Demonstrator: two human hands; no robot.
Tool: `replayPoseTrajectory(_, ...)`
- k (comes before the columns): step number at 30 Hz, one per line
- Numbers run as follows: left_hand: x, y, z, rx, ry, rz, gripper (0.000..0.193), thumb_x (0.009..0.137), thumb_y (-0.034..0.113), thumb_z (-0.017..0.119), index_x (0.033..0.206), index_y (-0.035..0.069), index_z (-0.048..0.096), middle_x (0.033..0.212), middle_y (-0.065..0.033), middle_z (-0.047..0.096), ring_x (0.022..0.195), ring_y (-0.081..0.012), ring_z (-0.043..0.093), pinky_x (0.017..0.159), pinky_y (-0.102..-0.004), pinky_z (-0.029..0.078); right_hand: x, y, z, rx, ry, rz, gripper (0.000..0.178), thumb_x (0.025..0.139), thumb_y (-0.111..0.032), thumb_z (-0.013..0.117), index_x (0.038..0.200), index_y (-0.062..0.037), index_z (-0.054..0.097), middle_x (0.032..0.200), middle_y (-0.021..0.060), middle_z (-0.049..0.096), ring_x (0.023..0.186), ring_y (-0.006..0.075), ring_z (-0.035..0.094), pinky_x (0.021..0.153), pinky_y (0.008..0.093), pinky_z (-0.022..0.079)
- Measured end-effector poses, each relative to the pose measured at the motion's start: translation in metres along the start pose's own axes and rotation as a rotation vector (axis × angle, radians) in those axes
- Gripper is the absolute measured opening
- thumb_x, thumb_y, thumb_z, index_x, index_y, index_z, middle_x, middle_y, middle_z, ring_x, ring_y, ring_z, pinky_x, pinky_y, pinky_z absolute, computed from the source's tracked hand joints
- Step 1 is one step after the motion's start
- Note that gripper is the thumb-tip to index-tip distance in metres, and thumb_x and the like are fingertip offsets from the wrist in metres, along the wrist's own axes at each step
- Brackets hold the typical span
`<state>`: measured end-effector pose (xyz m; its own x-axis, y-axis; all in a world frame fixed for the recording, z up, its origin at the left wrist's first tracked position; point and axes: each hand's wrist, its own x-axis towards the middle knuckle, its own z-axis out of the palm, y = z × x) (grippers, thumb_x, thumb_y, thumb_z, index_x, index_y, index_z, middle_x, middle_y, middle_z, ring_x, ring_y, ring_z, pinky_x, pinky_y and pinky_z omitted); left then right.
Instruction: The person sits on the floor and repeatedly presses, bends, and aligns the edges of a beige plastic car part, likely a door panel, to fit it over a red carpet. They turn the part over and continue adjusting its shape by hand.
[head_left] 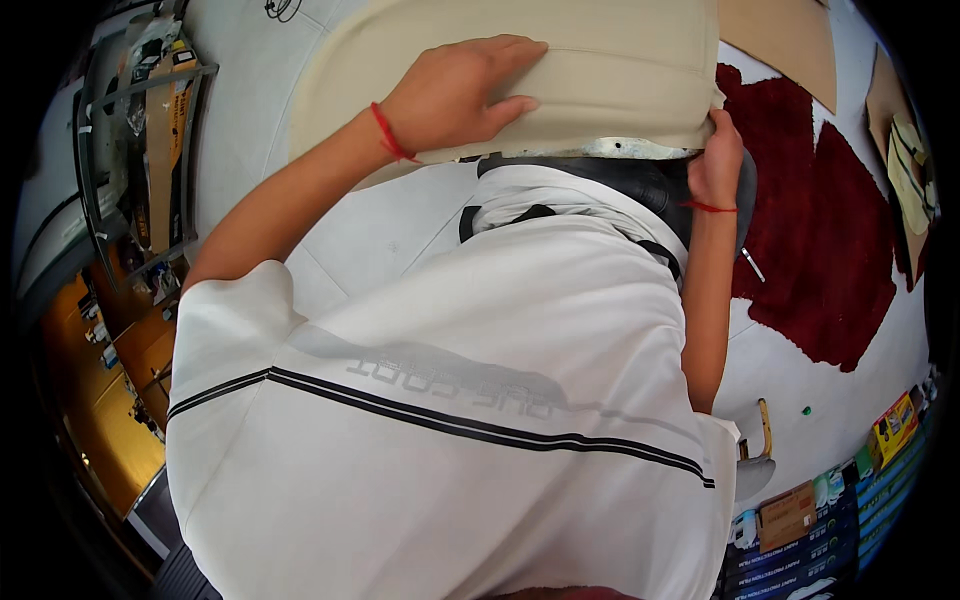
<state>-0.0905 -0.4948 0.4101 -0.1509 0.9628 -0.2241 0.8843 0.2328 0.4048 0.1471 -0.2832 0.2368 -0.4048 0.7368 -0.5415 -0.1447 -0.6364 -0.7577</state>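
A large beige upholstered panel (610, 95) with a stitched seam and a rounded left end lies across the top of the view, close to my legs. A strip of bare metal with holes (620, 148) shows along its near edge. My left hand (455, 92) rests on the beige cover, palm down, its fingers stretched to the right and thumb apart. At the panel's right end, my right hand (716, 165) grips the near corner, fingers curled at the edge. Some of its fingertips are hidden behind the cover.
A dark red cloth (820, 230) lies on the white floor at right, a small metal tool (752, 265) by its edge. Cardboard (785, 45) lies beyond. Left stands a metal rack (140, 150) with packages; boxes (790, 520) are stacked at lower right, near a yellow-handled object (765, 430).
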Motion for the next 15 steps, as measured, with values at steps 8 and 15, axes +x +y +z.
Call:
replayPoseTrajectory(8, -0.041, -0.042, 0.011, -0.352, 0.092, -0.044, 0.064, 0.095, 0.022, 0.073, 0.152, 0.008, 0.049, 0.147, -0.0126, 0.059, 0.137, -0.0295, 0.054, 0.113, -0.0421, 0.046, 0.003, 0.002, -0.006, 0.005, -0.008, 0.045, 0.032, 0.104, -0.017, 0.05, 0.121, 0.0064, 0.065, 0.123, 0.0119, 0.069, 0.112, 0.0214, 0.064, 0.101, 0.0351, 0.049)
replayPoseTrajectory(15, -0.028, -0.035, 0.02, -0.391, 0.157, -0.026, 0.054, 0.093, 0.025, 0.077, 0.138, 0.003, 0.059, 0.131, -0.0146, 0.067, 0.119, -0.0296, 0.065, 0.103, -0.0401, 0.051, 0.005, 0.002, -0.007, 0.04, -0.024, 0.004, 0.03, 0.102, -0.015, 0.053, 0.116, 0.0077, 0.066, 0.116, 0.0129, 0.071, 0.105, 0.0217, 0.067, 0.094, 0.0348, 0.052)
